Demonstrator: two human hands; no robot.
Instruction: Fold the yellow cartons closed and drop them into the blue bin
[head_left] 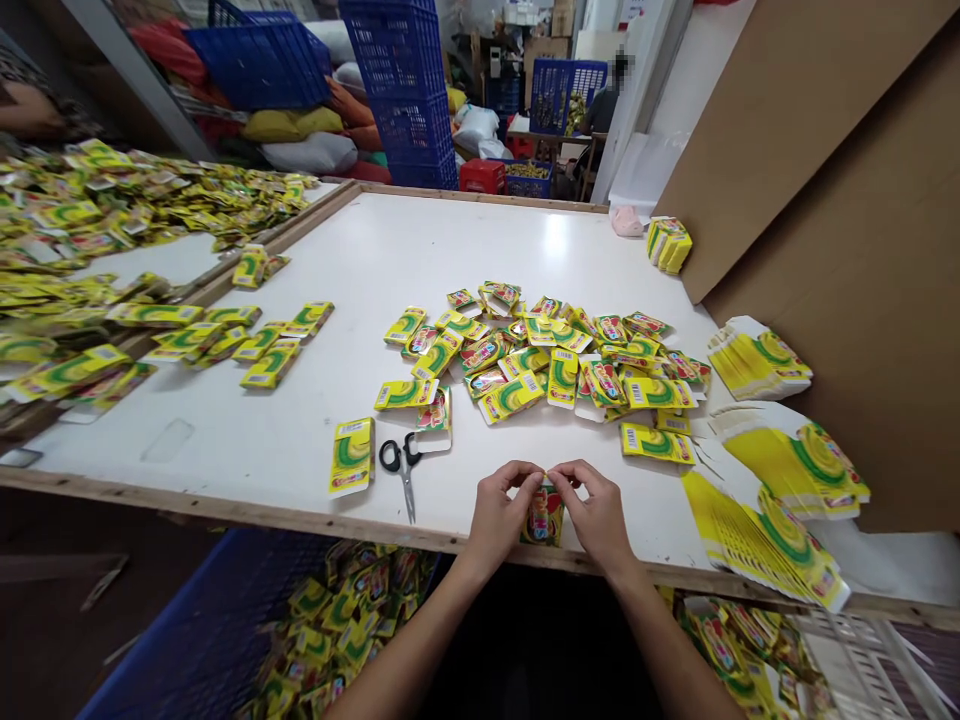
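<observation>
At the carton [543, 518], left grip [498, 508], right grip [597, 510], pinching its far end

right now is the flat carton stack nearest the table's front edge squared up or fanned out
Fanned out: the flat yellow cartons, right of the right hand, overlap in steps, with many separate edges showing.

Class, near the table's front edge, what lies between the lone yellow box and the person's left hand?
The head view shows black-handled scissors lying between the lone yellow box and the left hand.
</observation>
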